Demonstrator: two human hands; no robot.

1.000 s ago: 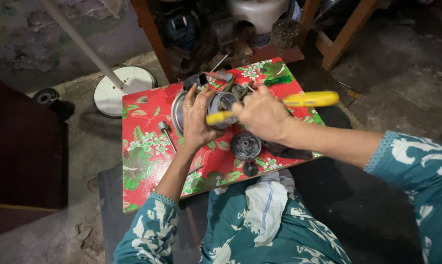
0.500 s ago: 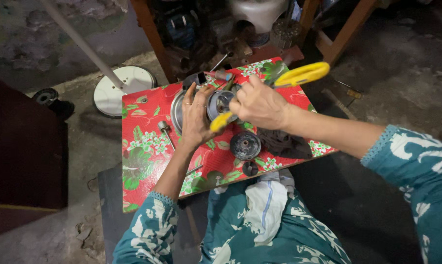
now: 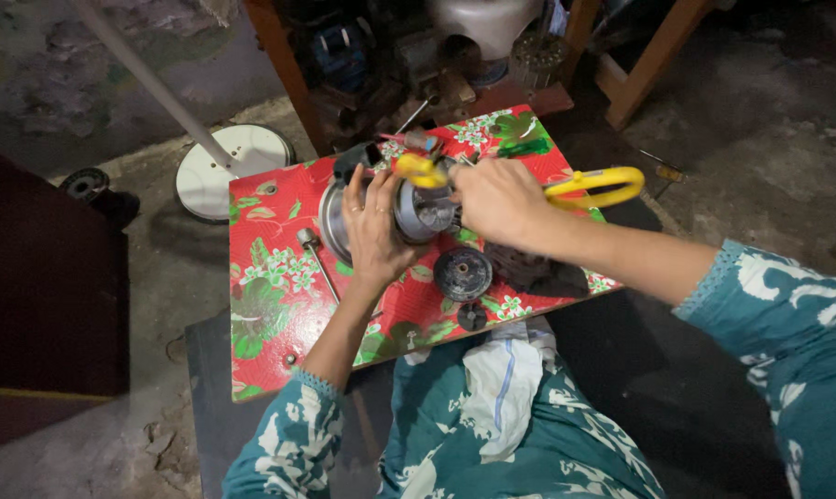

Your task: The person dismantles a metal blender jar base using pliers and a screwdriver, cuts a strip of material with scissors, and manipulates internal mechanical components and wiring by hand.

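My left hand (image 3: 374, 231) presses on a round metal motor part (image 3: 418, 211) that rests on a board covered with red floral cloth (image 3: 270, 277). My right hand (image 3: 497, 199) grips a yellow-handled tool (image 3: 592, 187); its yellow front end (image 3: 420, 170) sits over the top of the motor part. A black round disc (image 3: 462, 273) lies just in front of the motor part, and a smaller black piece (image 3: 472, 316) lies nearer me. A metal bolt (image 3: 315, 257) lies left of my left hand.
A white round base with a slanted pole (image 3: 233, 171) stands on the floor at the left. Wooden furniture legs (image 3: 635, 83) and dark machine parts (image 3: 344, 55) crowd the far side. A dark cabinet (image 3: 39, 296) stands at the far left. A white cloth (image 3: 499, 383) lies on my lap.
My right hand has swung the yellow tool: its front end rose from beside the motor part to over its top, and the handle loops dropped back to level at the right.
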